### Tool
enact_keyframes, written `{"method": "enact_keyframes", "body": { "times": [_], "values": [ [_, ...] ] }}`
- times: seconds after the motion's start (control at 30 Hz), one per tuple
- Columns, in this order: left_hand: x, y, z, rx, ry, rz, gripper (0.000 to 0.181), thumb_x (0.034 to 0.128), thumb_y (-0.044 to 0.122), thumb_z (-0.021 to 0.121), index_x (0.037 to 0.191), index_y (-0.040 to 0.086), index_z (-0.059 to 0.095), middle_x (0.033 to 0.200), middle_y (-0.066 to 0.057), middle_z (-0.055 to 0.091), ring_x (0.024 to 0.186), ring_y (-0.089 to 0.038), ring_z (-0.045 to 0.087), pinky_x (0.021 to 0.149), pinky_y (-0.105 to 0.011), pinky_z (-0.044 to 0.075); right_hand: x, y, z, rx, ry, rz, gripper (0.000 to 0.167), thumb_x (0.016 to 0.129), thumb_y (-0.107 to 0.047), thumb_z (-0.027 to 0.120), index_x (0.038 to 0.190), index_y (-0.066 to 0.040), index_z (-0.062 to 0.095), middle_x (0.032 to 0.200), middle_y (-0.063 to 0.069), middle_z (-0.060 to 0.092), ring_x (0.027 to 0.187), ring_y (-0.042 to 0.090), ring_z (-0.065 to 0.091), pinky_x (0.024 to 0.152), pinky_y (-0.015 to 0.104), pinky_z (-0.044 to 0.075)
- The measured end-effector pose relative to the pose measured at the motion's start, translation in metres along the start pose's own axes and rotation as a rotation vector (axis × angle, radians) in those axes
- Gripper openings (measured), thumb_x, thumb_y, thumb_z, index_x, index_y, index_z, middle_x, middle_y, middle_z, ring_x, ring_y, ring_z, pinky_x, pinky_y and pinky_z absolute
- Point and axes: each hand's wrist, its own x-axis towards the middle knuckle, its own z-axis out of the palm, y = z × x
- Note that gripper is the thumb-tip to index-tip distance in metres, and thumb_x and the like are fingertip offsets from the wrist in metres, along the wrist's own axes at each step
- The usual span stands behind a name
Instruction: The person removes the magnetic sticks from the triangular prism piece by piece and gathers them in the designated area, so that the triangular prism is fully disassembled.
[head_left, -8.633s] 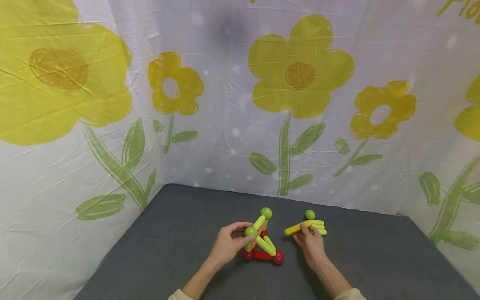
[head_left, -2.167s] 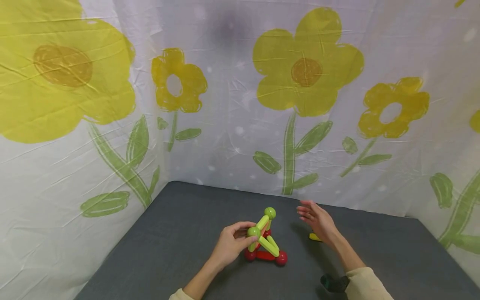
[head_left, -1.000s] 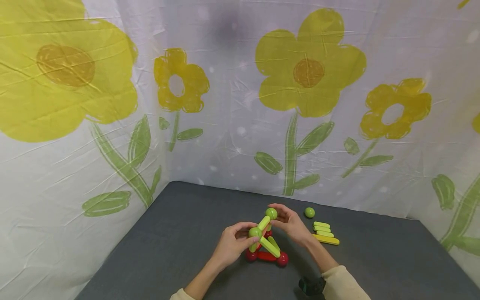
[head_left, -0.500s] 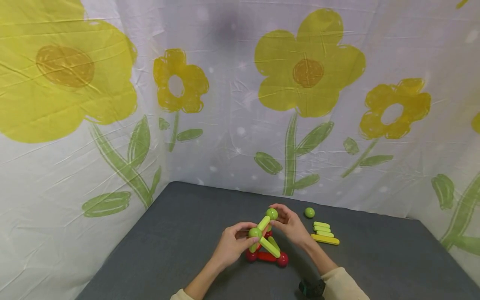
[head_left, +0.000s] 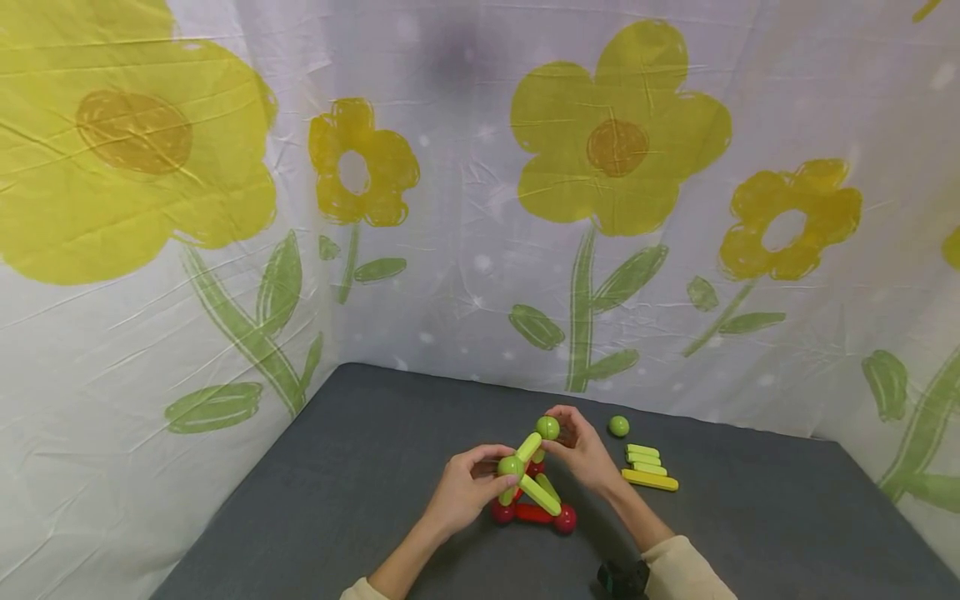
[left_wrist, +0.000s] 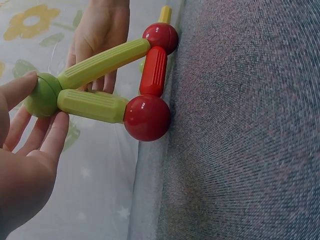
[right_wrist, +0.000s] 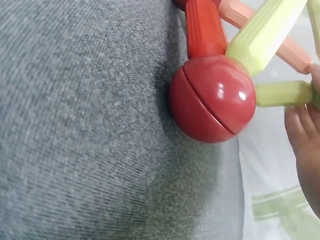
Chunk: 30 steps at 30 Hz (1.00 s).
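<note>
A framework of rods and balls stands on the dark table, with red balls [head_left: 565,518] and a red rod [head_left: 533,513] at its base and light green rods [head_left: 539,494] sloping upward. My left hand [head_left: 459,492] pinches the near green ball [head_left: 511,468] between thumb and fingers. At the far green ball [head_left: 547,428], my right hand [head_left: 586,456] grips with thumb and fingertips. In the left wrist view two green rods [left_wrist: 95,105] meet at the green ball [left_wrist: 43,95] under my left fingers. A large red ball [right_wrist: 212,98] rests on the cloth in the right wrist view.
To the right lie several short light green rods [head_left: 643,459] in a stack beside a longer yellow rod [head_left: 649,479]. A loose green ball [head_left: 618,426] sits behind them. A flowered cloth [head_left: 450,250] hangs behind the table [head_left: 337,500]. A dark band is on the right wrist.
The right hand has gone from the yellow rod, which now lies by the green rods, to the far green ball. That ball has shifted slightly right in the last half second. The left hand keeps its grip.
</note>
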Motion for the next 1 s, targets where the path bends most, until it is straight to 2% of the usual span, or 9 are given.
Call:
{"method": "enact_keyframes", "body": {
  "times": [0.1, 0.2, 0.37, 0.47, 0.6, 0.7, 0.83, 1.0],
  "values": [
    [0.000, 0.000, 0.000, 0.001, -0.005, 0.003, 0.034, 0.0879, 0.008, 0.070, 0.119, -0.001, 0.062, 0.112, -0.015, 0.063, 0.103, -0.028, 0.061, 0.082, -0.028, 0.052, -0.001, -0.001, 0.001, -0.084, 0.034, -0.006, 0.041, 0.086, 0.005, 0.066, 0.123, 0.008, 0.047, 0.108, 0.022, 0.059, 0.095, 0.016, 0.059, 0.079, 0.030, 0.052],
    [0.000, 0.003, 0.000, 0.010, -0.007, 0.001, 0.034, 0.0882, 0.008, 0.069, 0.119, -0.002, 0.062, 0.112, -0.015, 0.063, 0.103, -0.028, 0.062, 0.082, -0.028, 0.052, -0.002, -0.004, 0.002, -0.125, 0.051, -0.005, 0.040, 0.085, 0.005, 0.068, 0.122, 0.005, 0.051, 0.104, 0.019, 0.061, 0.091, 0.023, 0.059, 0.073, 0.033, 0.053],
    [-0.006, 0.024, 0.000, 0.017, -0.008, 0.005, 0.033, 0.0885, 0.006, 0.068, 0.118, -0.006, 0.061, 0.111, -0.018, 0.062, 0.103, -0.033, 0.061, 0.082, -0.028, 0.052, -0.004, -0.024, 0.006, -0.125, 0.030, -0.020, 0.038, 0.085, 0.007, 0.066, 0.119, 0.009, 0.051, 0.098, 0.020, 0.062, 0.085, 0.031, 0.061, 0.068, 0.031, 0.053],
    [-0.009, 0.033, 0.001, 0.019, -0.008, 0.010, 0.032, 0.0885, 0.005, 0.068, 0.117, -0.008, 0.061, 0.111, -0.020, 0.062, 0.103, -0.035, 0.061, 0.083, -0.029, 0.052, -0.005, -0.033, 0.009, -0.124, 0.024, -0.043, 0.037, 0.084, 0.009, 0.066, 0.118, 0.011, 0.050, 0.095, 0.020, 0.063, 0.083, 0.030, 0.062, 0.065, 0.029, 0.053],
    [-0.004, 0.016, 0.000, 0.020, -0.008, 0.020, 0.033, 0.0882, 0.006, 0.069, 0.118, -0.006, 0.061, 0.112, -0.018, 0.062, 0.103, -0.032, 0.061, 0.083, -0.030, 0.052, -0.005, -0.036, 0.009, -0.171, 0.030, -0.043, 0.037, 0.084, 0.009, 0.066, 0.118, 0.010, 0.051, 0.091, 0.019, 0.064, 0.080, 0.025, 0.062, 0.062, 0.027, 0.051],
    [-0.001, 0.002, -0.001, 0.020, -0.006, 0.016, 0.033, 0.0884, 0.008, 0.069, 0.119, -0.002, 0.062, 0.113, -0.015, 0.062, 0.103, -0.028, 0.061, 0.082, -0.029, 0.052, -0.003, -0.024, 0.007, -0.214, 0.041, -0.005, 0.039, 0.084, 0.004, 0.068, 0.120, 0.006, 0.053, 0.088, 0.015, 0.065, 0.075, 0.023, 0.060, 0.059, 0.025, 0.048],
    [-0.001, 0.002, -0.001, 0.017, -0.001, 0.007, 0.034, 0.0888, 0.011, 0.069, 0.121, 0.001, 0.062, 0.115, -0.014, 0.062, 0.105, -0.027, 0.061, 0.083, -0.029, 0.052, -0.002, -0.009, 0.006, -0.233, 0.071, 0.026, 0.042, 0.087, -0.001, 0.068, 0.125, -0.002, 0.052, 0.079, 0.012, 0.065, 0.063, 0.022, 0.054, 0.055, 0.024, 0.042],
    [-0.001, 0.004, 0.000, 0.020, 0.002, 0.011, 0.035, 0.0886, 0.011, 0.069, 0.121, 0.001, 0.062, 0.116, -0.014, 0.061, 0.105, -0.026, 0.061, 0.084, -0.028, 0.051, -0.002, -0.015, 0.011, -0.265, 0.129, 0.054, 0.044, 0.088, -0.001, 0.066, 0.128, -0.010, 0.050, 0.074, 0.007, 0.066, 0.057, 0.018, 0.050, 0.055, 0.025, 0.040]
  ]
}}
